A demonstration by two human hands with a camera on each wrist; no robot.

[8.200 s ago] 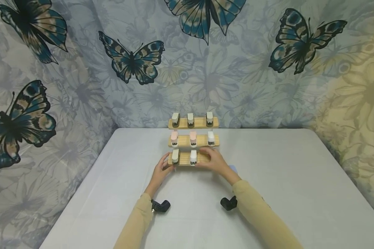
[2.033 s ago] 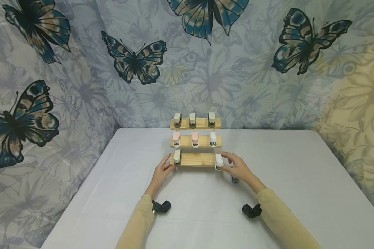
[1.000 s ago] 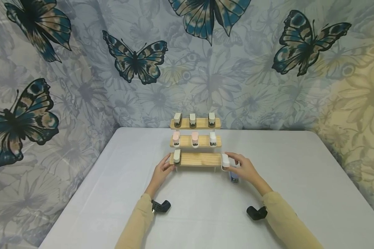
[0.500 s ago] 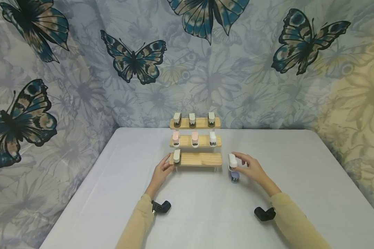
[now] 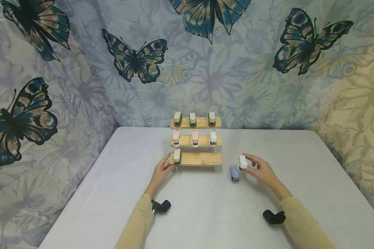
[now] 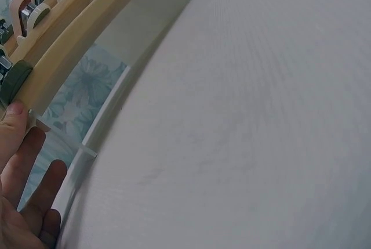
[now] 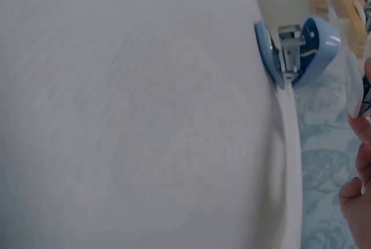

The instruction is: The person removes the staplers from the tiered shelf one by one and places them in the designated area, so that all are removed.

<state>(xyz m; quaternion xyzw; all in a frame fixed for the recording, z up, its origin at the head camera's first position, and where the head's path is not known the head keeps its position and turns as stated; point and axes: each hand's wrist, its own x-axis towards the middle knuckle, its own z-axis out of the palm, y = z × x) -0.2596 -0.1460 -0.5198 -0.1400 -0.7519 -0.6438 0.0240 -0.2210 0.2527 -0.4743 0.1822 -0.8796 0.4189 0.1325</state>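
Two hands show in the head view: the left hand [image 5: 159, 174] holds the lower end of the rack [image 5: 202, 159]; the right hand [image 5: 265, 172] pinches a white stapler [image 5: 242, 162], just beside the blue stapler [image 5: 234, 174]. Left wrist view: light pressure should keep the rack still. Right wrist view: best keep the white stapler level, clear of the blue one.

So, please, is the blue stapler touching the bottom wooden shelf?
Apart. The head view shows white table between the blue stapler and the right end of the bottom wooden shelf.
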